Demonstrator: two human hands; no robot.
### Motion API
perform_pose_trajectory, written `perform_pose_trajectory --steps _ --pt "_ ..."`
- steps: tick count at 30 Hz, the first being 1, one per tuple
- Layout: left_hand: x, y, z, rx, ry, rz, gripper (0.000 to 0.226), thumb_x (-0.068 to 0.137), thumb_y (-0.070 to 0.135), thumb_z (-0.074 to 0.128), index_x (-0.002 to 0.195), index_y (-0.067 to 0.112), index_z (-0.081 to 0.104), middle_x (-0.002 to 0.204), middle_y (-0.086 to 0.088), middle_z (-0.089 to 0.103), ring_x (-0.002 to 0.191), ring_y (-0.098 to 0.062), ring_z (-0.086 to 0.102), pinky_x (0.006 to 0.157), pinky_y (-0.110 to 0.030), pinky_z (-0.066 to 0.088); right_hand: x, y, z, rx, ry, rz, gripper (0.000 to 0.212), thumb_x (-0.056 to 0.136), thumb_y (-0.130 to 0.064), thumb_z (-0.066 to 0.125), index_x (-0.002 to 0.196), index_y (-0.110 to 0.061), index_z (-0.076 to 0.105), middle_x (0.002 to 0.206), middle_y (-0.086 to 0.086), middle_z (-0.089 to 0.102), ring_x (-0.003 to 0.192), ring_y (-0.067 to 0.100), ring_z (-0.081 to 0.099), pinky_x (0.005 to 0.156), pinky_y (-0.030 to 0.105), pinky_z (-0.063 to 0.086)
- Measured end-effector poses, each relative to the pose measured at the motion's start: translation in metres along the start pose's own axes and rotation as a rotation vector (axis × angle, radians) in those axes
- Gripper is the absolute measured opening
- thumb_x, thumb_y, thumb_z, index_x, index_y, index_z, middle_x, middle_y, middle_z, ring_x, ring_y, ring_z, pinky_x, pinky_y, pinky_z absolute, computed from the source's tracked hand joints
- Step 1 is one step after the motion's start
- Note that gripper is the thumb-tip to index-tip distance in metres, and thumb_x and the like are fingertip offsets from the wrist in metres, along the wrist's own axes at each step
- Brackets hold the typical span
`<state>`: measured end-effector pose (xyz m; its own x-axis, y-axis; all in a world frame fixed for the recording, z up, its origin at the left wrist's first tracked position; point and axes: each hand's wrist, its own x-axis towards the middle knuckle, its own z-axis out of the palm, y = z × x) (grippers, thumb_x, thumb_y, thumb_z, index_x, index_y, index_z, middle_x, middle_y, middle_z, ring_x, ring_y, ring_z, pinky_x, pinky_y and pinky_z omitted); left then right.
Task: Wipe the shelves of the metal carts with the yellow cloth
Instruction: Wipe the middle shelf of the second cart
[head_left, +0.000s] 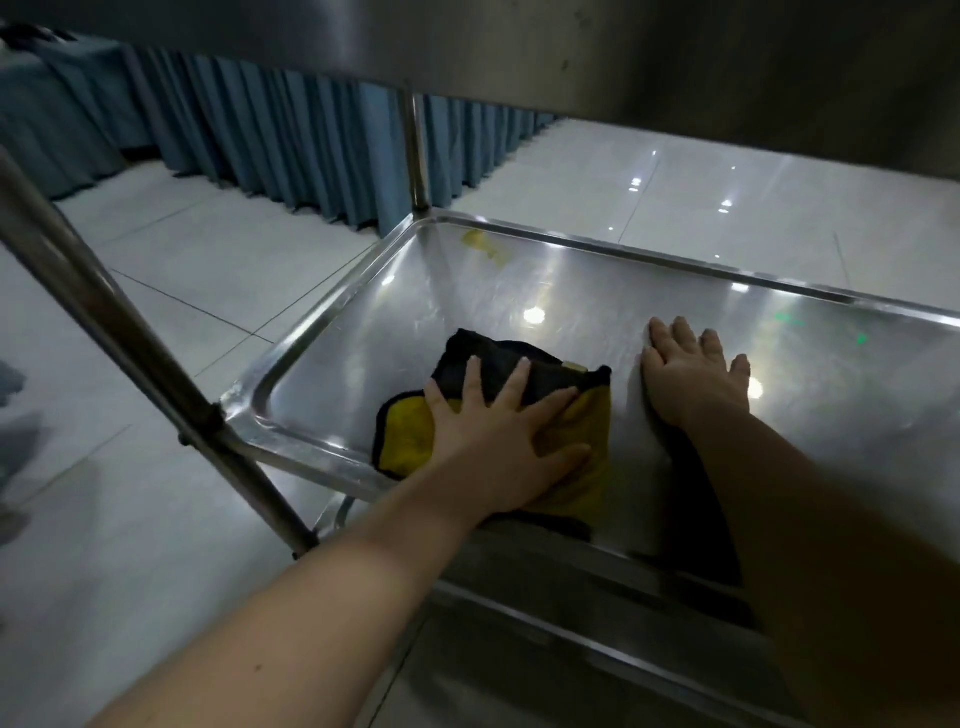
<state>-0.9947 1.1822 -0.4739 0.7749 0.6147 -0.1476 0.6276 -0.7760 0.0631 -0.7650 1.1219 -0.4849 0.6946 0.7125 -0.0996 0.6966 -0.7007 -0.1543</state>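
Note:
A yellow cloth (410, 436) with a black backing lies folded on the near left part of a shiny metal cart shelf (597, 291). My left hand (498, 431) presses flat on the cloth with its fingers spread. Just right of the cloth, my right hand (691, 374) rests flat on the bare shelf, fingers straight and pointing away from me. A yellowish smear (483, 244) shows near the shelf's far left corner.
The underside of an upper shelf (519, 47) hangs close overhead. Cart posts stand at the near left (119, 322) and far left corner (418, 150). A lower shelf (545, 649) shows beneath. Blue pleated table skirts (260, 135) line the white tiled floor (156, 270) behind.

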Motion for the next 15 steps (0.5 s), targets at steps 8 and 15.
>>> perform_pose_trajectory --steps 8,15 --pt "-0.034 -0.130 -0.003 -0.028 -0.009 -0.381 0.079 0.066 0.095 -0.007 0.139 0.066 -0.017 0.163 0.013 -0.015 0.149 -0.037 -0.012 0.110 -0.074 -0.001 0.000 -0.010 0.002 -0.019 0.009 0.004 0.055 0.105 -0.047 0.010 0.157 -0.033 -0.003 0.165 -0.003 -0.009 0.151 0.026 -0.008 0.120 0.054 -0.006" --pt "0.080 -0.104 -0.024 -0.025 0.005 -0.300 0.071 0.082 0.086 0.013 0.146 0.062 -0.007 0.165 0.008 -0.012 0.147 -0.044 -0.014 0.106 -0.078 -0.004 0.004 -0.007 0.007 -0.055 0.033 0.011 0.057 0.104 -0.049 0.007 0.156 -0.033 -0.005 0.165 -0.003 -0.010 0.151 0.026 -0.009 0.119 0.055 -0.007"
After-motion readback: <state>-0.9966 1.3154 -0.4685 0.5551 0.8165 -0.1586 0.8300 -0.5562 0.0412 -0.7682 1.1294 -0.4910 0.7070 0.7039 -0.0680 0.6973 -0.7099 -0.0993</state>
